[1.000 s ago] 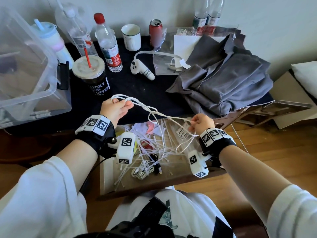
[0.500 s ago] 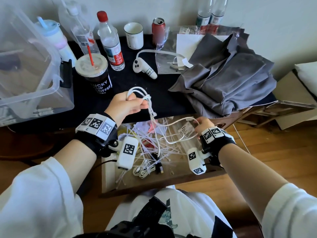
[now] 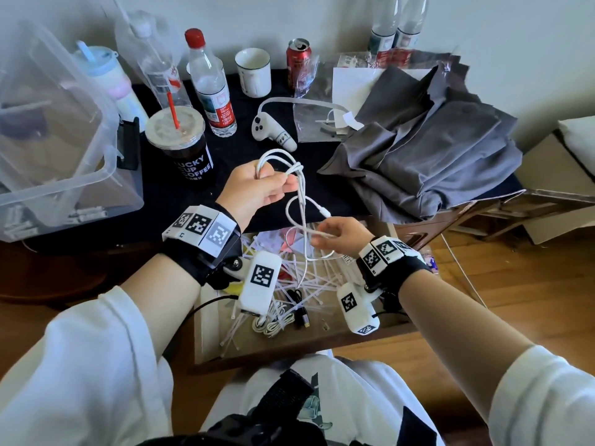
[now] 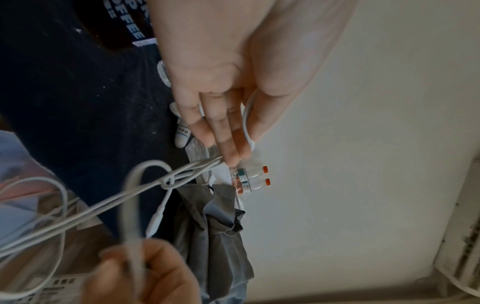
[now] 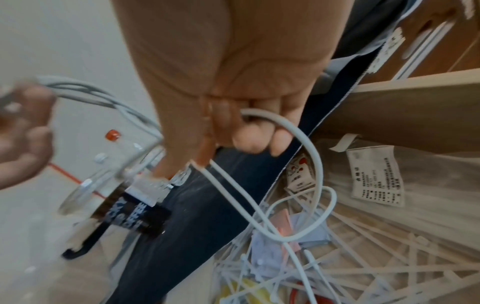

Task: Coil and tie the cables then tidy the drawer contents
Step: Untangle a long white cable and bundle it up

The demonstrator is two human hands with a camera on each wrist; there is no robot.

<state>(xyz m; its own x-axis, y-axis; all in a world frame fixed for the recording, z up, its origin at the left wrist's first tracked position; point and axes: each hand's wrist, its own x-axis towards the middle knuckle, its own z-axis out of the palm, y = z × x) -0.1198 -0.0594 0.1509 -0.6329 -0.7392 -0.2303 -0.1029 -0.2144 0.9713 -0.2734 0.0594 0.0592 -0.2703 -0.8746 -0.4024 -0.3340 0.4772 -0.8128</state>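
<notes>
The left hand [image 3: 254, 191] grips the gathered loops of the cable [image 3: 301, 201] above, while the right hand [image 3: 343, 236] pinches the slack below, likely feeding another loop.

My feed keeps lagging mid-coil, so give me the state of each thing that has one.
white cable: partly coiled, loose end hanging
left hand: grips the loops
right hand: pinches the cable
drawer: open, cluttered with cable ties
red can: opened
coffee cup: lidded, straw in
</notes>
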